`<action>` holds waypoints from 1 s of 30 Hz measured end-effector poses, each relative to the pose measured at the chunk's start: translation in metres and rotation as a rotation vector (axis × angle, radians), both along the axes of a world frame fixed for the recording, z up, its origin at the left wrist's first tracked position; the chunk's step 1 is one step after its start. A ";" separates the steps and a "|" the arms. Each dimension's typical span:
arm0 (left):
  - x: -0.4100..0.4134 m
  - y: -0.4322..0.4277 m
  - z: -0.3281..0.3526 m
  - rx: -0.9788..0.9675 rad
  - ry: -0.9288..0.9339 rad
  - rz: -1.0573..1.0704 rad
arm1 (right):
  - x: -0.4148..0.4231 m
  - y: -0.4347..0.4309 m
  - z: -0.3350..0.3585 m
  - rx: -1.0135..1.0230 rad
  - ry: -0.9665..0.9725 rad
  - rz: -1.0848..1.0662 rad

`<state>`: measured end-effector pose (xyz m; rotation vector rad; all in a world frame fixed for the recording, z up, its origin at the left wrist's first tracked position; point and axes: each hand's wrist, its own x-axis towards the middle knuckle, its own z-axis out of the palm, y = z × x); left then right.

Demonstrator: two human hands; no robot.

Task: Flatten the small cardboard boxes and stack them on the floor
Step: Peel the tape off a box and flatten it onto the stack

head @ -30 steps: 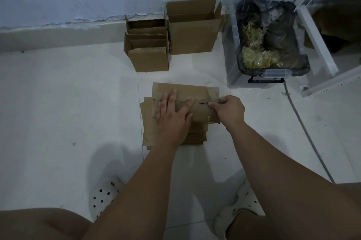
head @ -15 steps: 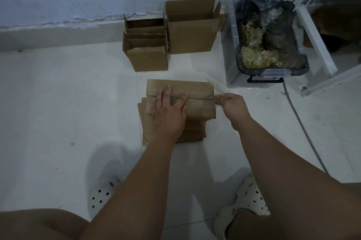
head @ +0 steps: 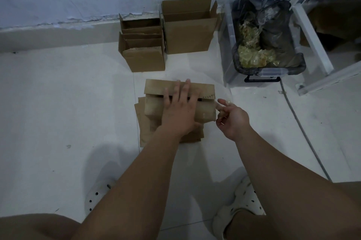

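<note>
A small brown cardboard box (head: 205,91) lies on a stack of flattened boxes (head: 144,128) on the white floor. Its taped seam has split open along the top. My left hand (head: 178,110) rests flat on the box with fingers spread across the seam, pressing it down. My right hand (head: 232,120) is just off the box's right end, pinching a strip of clear tape (head: 227,96) that runs up from the fingers. Unflattened boxes stand by the wall: two small open ones (head: 144,60) (head: 140,24) and a larger open one (head: 187,34).
A clear plastic bin (head: 263,72) lined with a black bag holds crumpled tape, right of the boxes. A white shelf frame (head: 312,40) stands at the far right. A grey cable (head: 298,122) runs across the floor. My white perforated shoes (head: 97,194) (head: 240,202) are below.
My right hand has drawn away from the box's right end, pulling the clear tape off the seam, which has opened. My left hand slid further up over the seam.
</note>
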<state>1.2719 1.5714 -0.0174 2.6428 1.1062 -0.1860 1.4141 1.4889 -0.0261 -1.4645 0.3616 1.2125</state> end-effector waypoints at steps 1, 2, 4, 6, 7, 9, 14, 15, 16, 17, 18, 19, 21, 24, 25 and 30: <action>0.007 0.003 0.002 -0.002 0.037 -0.051 | -0.001 0.000 0.000 -0.005 -0.026 0.016; 0.013 0.007 0.004 -0.008 0.074 -0.090 | -0.002 0.001 0.000 -0.007 -0.049 0.030; 0.021 0.015 0.007 -0.002 0.134 -0.152 | -0.003 0.003 -0.001 0.006 -0.073 0.043; 0.026 0.022 0.010 0.015 0.174 -0.223 | -0.002 0.003 -0.001 0.044 -0.058 0.042; 0.027 0.025 0.011 0.015 0.186 -0.254 | -0.001 0.003 -0.002 0.078 -0.027 0.038; 0.028 0.028 0.012 0.003 0.195 -0.289 | 0.001 0.002 -0.003 0.178 0.084 0.026; 0.022 0.033 0.012 0.001 0.151 -0.292 | -0.001 0.005 -0.008 0.185 0.007 0.176; 0.020 0.034 0.013 0.000 0.142 -0.289 | -0.001 0.006 -0.010 0.175 -0.025 0.203; 0.019 0.036 0.014 -0.005 0.134 -0.282 | -0.002 0.007 -0.011 0.166 -0.033 0.206; 0.018 0.038 0.015 -0.011 0.131 -0.274 | -0.002 0.008 -0.012 0.148 -0.028 0.193; 0.017 0.040 0.017 -0.019 0.131 -0.268 | -0.002 0.009 -0.013 0.130 -0.019 0.177; 0.017 0.041 0.018 -0.030 0.133 -0.265 | -0.003 0.010 -0.013 0.115 -0.005 0.152; 0.018 0.040 0.020 -0.057 0.137 -0.265 | -0.004 0.011 -0.015 0.111 0.037 0.083; 0.020 0.035 0.022 -0.069 0.140 -0.270 | -0.009 0.007 -0.013 0.122 0.117 -0.096; 0.020 0.035 0.022 -0.077 0.135 -0.265 | -0.009 0.004 -0.014 0.113 0.140 -0.165; 0.015 0.042 0.023 -0.092 0.118 -0.238 | -0.007 -0.013 -0.017 0.086 0.199 -0.292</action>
